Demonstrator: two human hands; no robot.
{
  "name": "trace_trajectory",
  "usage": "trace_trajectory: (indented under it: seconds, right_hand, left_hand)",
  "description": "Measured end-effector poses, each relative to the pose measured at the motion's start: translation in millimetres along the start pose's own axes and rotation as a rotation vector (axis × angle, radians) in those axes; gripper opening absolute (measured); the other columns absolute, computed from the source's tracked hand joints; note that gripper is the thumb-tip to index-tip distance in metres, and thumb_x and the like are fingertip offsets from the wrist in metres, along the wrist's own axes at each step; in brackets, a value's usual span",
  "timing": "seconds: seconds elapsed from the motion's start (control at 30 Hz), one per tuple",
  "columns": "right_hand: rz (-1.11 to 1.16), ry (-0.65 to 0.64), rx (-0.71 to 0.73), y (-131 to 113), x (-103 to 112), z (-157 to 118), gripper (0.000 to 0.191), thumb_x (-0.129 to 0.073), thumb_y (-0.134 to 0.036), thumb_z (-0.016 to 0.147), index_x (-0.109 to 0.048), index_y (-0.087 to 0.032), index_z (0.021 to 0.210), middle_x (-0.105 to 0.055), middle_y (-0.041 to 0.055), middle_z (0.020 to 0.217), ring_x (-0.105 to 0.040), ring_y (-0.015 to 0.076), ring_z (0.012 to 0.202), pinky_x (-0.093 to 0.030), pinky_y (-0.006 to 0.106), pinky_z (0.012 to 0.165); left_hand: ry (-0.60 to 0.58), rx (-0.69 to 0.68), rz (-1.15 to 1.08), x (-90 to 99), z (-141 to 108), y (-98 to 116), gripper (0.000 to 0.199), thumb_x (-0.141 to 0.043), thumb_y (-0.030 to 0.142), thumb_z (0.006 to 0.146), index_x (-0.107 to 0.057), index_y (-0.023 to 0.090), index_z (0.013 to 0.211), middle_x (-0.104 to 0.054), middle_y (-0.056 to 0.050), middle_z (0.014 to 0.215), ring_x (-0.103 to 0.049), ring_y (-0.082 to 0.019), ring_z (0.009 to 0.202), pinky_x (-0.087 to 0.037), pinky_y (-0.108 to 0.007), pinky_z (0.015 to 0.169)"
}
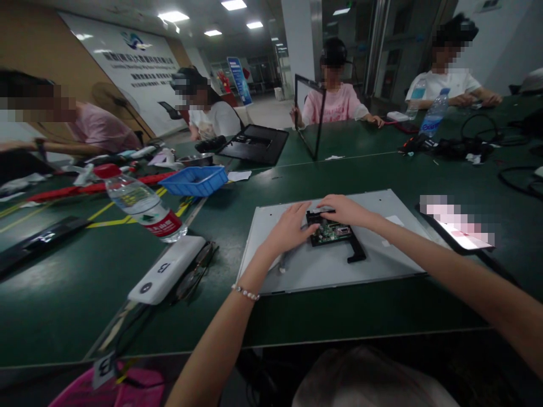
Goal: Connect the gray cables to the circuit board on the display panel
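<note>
1. Leftmost, we see a white power bank (167, 270) beside folded glasses (195, 272) on our green bench (322, 316).
2. Our left hand (293, 226), half open, touches the circuit board's (330, 232) left side.
3. The board lies between our hands, upon a grey panel (394, 257).
4. Our right hand (344, 209), fingers loosely bent, meets its far edge; we cannot tell whether either grips.
5. A lit phone (460, 226) lies beyond.

The panel (311, 270) before me looks like smooth, matt metal; on it I see a bracket (357, 250) of matt plastic. Left of the panel are a glossy plastic bottle (146, 208) and a smooth plastic white box (172, 268). Under the panel, the table (322, 316) looks faintly glossy.
</note>
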State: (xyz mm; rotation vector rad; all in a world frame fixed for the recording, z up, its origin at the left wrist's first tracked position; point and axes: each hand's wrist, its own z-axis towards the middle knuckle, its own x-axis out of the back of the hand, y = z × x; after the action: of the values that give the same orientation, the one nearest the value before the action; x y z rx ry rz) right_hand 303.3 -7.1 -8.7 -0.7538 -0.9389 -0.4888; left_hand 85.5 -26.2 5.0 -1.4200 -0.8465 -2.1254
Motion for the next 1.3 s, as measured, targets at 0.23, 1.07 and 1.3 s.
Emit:
trace_trajectory:
  seconds: [0.23,1.07,1.3]
  right_hand:
    - [-0.027,-0.017,-0.086,1.2,-12.4,15.1,0.021,-0.053,-0.015,0.083,-0.072,-0.017,0.091,-0.071,0.0058,0.091,-0.063,0.0186,0.087,-0.044,0.029,0.08]
    - [-0.1,0.147,-0.156,50.2,21.4,-76.0,0.027,-0.053,-0.031,0.087,-0.066,-0.019,0.107,-0.067,0.009,0.108,-0.061,0.0243,0.1,-0.047,0.041,0.089]
    - [-0.249,0.072,-0.125,49.7,18.2,-74.3,0.027,-0.048,-0.025,0.091,-0.068,-0.016,0.105,-0.068,0.0113,0.106,-0.061,0.0254,0.099,-0.047,0.04,0.087]
  left_hand:
    - [-0.147,0.069,-0.165,-8.2,-6.5,-1.0,0.087,-0.045,0.058,0.086,-0.004,0.014,0.148,-0.024,-0.017,0.151,-0.031,-0.029,0.135,-0.028,-0.042,0.11]
    - [-0.233,0.002,-0.353,-4.7,-5.4,-7.3,0.1,-0.059,0.055,0.076,-0.002,0.015,0.148,-0.015,-0.017,0.153,-0.023,-0.032,0.138,-0.021,-0.049,0.114]
    - [-0.248,-0.012,-0.368,-2.9,-5.0,-8.2,0.098,-0.06,0.052,0.077,-0.004,0.015,0.148,-0.015,-0.017,0.153,-0.02,-0.032,0.139,-0.018,-0.048,0.115]
